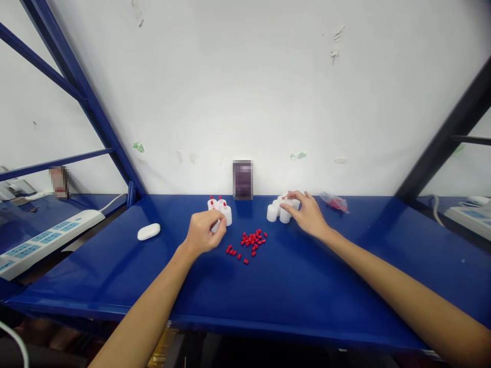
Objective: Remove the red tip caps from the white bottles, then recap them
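Note:
My left hand (203, 232) is closed in a pinch at the left group of small white cylinders (228, 216), several of which have red tips. Its curled fingers hide whatever is between them. At the right group, my right hand (309, 213) has its thumb and forefinger around the top of a small white cylinder (285, 215). More white cylinders (272, 212) stand beside and behind that one. Several small red caps (251, 239) lie loose on the blue table between my two hands.
A dark, blurred upright object (243, 180) leans against the white wall. To the left lie a white rounded case (149, 231) and a power strip (49, 237). A clear bag with red pieces (336, 203) lies at the back right. Blue metal posts (95, 112) frame the table (307, 301).

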Demonstrator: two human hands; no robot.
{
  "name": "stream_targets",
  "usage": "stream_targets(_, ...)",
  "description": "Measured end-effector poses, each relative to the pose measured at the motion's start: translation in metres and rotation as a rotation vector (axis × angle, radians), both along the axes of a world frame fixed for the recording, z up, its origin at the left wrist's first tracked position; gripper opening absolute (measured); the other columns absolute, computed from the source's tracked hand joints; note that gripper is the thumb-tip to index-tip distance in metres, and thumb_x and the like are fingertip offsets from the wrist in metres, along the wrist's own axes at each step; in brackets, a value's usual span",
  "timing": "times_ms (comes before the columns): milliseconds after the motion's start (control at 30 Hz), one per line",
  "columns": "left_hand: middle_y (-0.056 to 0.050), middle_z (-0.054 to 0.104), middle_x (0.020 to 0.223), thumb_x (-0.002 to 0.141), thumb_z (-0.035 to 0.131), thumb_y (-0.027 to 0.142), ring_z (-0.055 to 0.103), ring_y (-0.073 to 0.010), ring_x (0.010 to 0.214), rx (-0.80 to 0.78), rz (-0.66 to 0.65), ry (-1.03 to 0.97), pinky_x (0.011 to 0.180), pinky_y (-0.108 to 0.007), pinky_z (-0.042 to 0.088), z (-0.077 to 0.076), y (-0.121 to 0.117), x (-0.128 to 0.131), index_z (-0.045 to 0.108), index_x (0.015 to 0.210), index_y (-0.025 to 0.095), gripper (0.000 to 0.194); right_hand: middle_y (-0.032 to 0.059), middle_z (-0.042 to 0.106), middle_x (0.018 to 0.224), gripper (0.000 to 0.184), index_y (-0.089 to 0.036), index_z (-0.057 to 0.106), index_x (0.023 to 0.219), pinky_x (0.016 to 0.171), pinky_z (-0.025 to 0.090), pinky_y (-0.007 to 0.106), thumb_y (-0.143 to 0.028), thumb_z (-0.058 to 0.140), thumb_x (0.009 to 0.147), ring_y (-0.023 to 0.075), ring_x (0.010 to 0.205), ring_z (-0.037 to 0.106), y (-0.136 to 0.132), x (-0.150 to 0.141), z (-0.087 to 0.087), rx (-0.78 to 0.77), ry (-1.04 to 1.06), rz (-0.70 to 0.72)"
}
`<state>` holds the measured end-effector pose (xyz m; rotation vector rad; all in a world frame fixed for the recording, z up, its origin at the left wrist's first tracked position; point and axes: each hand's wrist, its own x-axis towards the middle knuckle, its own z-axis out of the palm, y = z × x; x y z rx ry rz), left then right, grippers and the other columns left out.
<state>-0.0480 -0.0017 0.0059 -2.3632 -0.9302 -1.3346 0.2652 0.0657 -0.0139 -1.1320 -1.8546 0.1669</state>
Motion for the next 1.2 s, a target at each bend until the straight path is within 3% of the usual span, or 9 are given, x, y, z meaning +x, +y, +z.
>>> stream_targets(133,0.003,0.051,0.058,0.085,0.050,0.013,0.041,-0.0083,0.050,-0.078,-0.097,0.088,0.053,-0.023,0.032,-0.003,-0.007,0.020,0.053,0.070,0.017,0.015,0.0076,0.069,0.105,0.026,-0.024,0.061,0.095,0.096,0.031,0.052,-0.049,0.059,0.087,0.0327,0.115,0.050,-0.008,0.002,-0.002,0.010,-0.102,-0.113)
stream_targets(333,0.003,0.052,0.058,0.089,0.048,0.018,0.044,-0.0094,0.052,-0.287,-0.070,0.185,0.054,-0.024,0.033,-0.004,-0.007,0.025,0.054,0.069,0.017,0.021,0.0075,0.066,0.101,0.029,-0.025,0.062,0.099,0.087,0.038,0.045,-0.051,0.058,0.087,0.0304,0.102,0.050,-0.029,0.010,-0.001,-0.030,-0.122,-0.103)
stream_targets(433,0.002,0.055,0.064,0.091,0.046,0.019,0.049,-0.0112,0.059,-0.384,-0.037,0.260,0.059,-0.024,0.037,-0.005,-0.005,0.026,0.058,0.077,0.017,0.018,0.0056,0.065,0.094,0.030,-0.024,0.062,0.098,0.071,0.043,0.035,-0.052,0.058,0.087,0.0239,0.082,0.055,-0.040,0.013,-0.001,-0.128,-0.034,-0.005)
stream_targets(500,0.000,0.059,0.073,0.093,0.044,0.020,0.054,-0.0127,0.067,-0.431,-0.033,0.302,0.065,-0.025,0.040,-0.006,-0.004,0.028,0.060,0.085,0.018,0.018,0.0042,0.064,0.092,0.031,-0.023,0.062,0.101,0.070,0.044,0.034,-0.051,0.055,0.089,0.0212,0.076,0.056,-0.046,0.011,-0.002,-0.197,0.003,0.100)
stream_targets(600,-0.002,0.063,0.086,0.095,0.042,0.021,0.058,-0.0147,0.078,-0.470,-0.002,0.370,0.072,-0.026,0.044,-0.009,-0.002,0.028,0.063,0.094,0.019,0.021,0.0049,0.064,0.103,0.032,-0.022,0.061,0.107,0.087,0.044,0.037,-0.047,0.044,0.095,0.0234,0.094,0.058,-0.053,0.000,-0.002,-0.281,0.060,0.265)
stream_targets(700,-0.005,0.063,0.098,0.096,0.040,0.020,0.060,-0.0160,0.084,-0.485,0.048,0.434,0.074,-0.027,0.045,-0.011,0.002,0.025,0.065,0.109,0.020,0.028,0.0066,0.058,0.124,0.028,-0.022,0.062,0.101,0.101,0.038,0.038,-0.042,0.044,0.095,0.0254,0.118,0.051,-0.056,-0.017,0.000,-0.319,0.175,0.370)
stream_targets(800,-0.006,0.062,0.104,0.096,0.037,0.017,0.060,-0.0157,0.083,-0.511,0.045,0.476,0.072,-0.026,0.047,-0.012,0.005,0.021,0.063,0.120,0.021,0.035,0.0077,0.053,0.131,0.021,-0.020,0.061,0.092,0.103,0.038,0.037,-0.037,0.048,0.091,0.0247,0.118,0.053,-0.055,-0.029,0.001,-0.366,0.295,0.455)
stream_targets(1033,-0.005,0.061,0.099,0.097,0.040,0.020,0.062,-0.0153,0.082,-0.561,0.000,0.489,0.070,-0.025,0.047,-0.014,0.011,0.016,0.067,0.115,0.024,0.033,0.0069,0.071,0.097,0.017,-0.023,0.047,0.100,0.091,0.046,0.044,-0.026,0.049,0.084,0.0241,0.095,0.066,-0.050,-0.027,-0.011,-0.598,0.567,0.670)
stream_targets(1200,-0.004,0.063,0.092,0.097,0.043,0.024,0.061,-0.0147,0.078,-0.565,-0.021,0.463,0.070,-0.024,0.046,-0.012,0.013,0.018,0.069,0.102,0.022,0.027,0.0083,0.071,0.087,0.013,-0.017,0.057,0.090,0.081,0.047,0.037,-0.026,0.052,0.082,0.0230,0.084,0.066,-0.052,-0.024,-0.012,-0.693,0.516,0.760)
